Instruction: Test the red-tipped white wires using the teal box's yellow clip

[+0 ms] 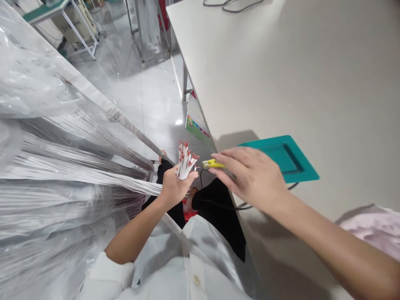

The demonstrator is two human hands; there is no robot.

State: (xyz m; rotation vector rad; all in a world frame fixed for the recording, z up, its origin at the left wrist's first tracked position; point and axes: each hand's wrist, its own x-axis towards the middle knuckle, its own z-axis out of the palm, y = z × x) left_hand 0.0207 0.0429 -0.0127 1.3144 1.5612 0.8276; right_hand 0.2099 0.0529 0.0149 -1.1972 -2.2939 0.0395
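Note:
My left hand (176, 186) is closed around a bundle of thin white wires (186, 166). Their reddish-brown ends fan out above the fist, and the rest of the bundle trails left toward the rack. To the right, the fingers of my right hand (250, 173) pinch a small yellow tool (215, 163) with a pale tip. That tip points at the wire ends across a short gap. What kind of tool it is, I cannot make out, since my palm hides most of it. Below my right hand, a teal tray (300, 164) lies on the table, partly covered by the hand.
A pale table (300, 75) fills the right side. At left, long white wires (62, 166) hang over a rack rail (109, 106) among clear plastic sheets. A black cable (231, 207) runs along the table edge. Pink cloth (373, 227) lies at lower right.

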